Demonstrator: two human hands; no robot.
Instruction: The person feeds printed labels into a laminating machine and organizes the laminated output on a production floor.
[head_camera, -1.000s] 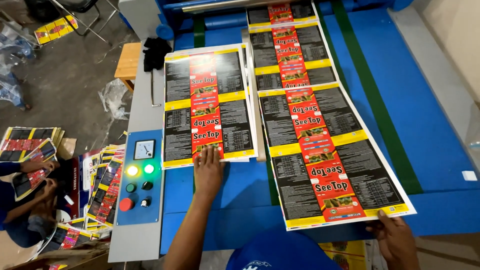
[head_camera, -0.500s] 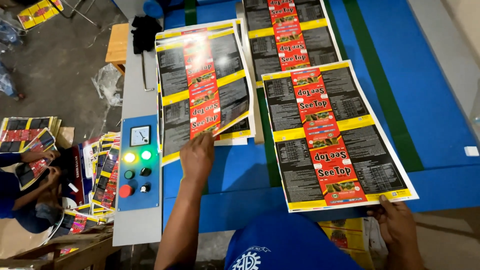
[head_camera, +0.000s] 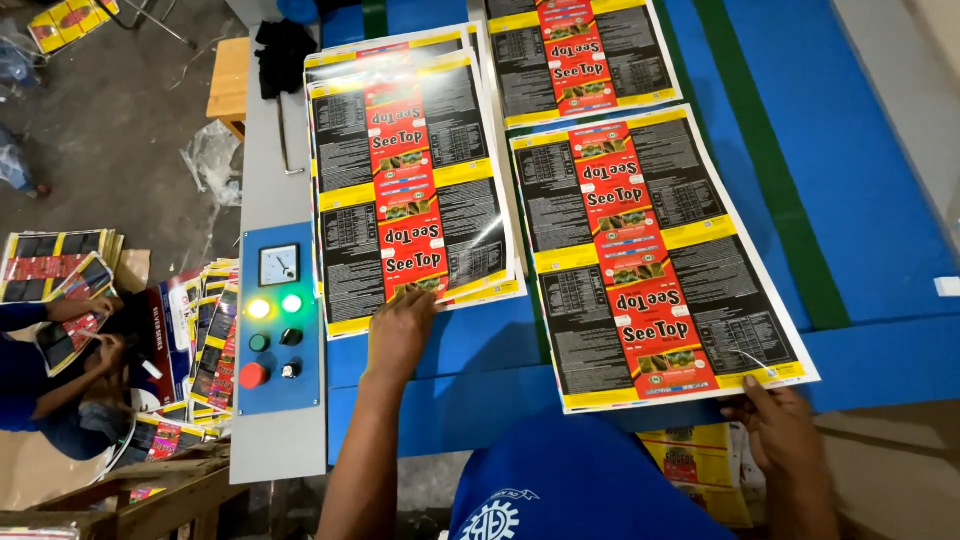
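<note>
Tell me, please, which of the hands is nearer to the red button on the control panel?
Left. The left hand rests on a printed sheet just right of the red button; the right hand holds another sheet's corner far across.

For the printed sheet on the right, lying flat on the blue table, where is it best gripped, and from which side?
Probably at its near bottom edge, from the person's side. The printed sheet lies flat on the blue table, but its near right corner juts past the table's front edge, so fingers can get under it there. The right hand already pinches that corner. The far end sits close to the next sheet.
</note>
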